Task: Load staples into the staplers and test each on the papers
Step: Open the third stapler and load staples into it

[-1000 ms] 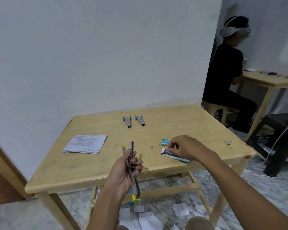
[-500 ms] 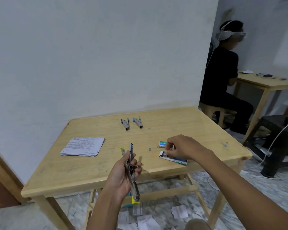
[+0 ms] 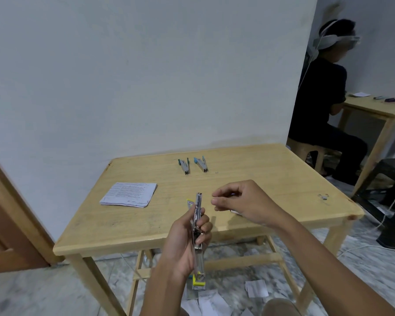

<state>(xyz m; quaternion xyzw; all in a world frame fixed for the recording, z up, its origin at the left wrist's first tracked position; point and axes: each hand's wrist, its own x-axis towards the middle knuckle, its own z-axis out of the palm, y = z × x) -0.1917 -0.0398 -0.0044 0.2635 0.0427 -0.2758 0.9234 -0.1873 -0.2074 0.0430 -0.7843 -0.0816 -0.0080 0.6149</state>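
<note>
Over wooden table (image 3: 271,169) | left hand (image 3: 183,245) grips slim metal stapler (image 3: 197,226)

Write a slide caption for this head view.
Left hand holds an opened stapler above the table; right hand brings pinched fingers toward it.

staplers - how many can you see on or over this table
3: one opened stapler with yellow trim, held upright in the left hand, and two blue-tipped staplers side by side at the table's far edge. None looks hidden.
</note>
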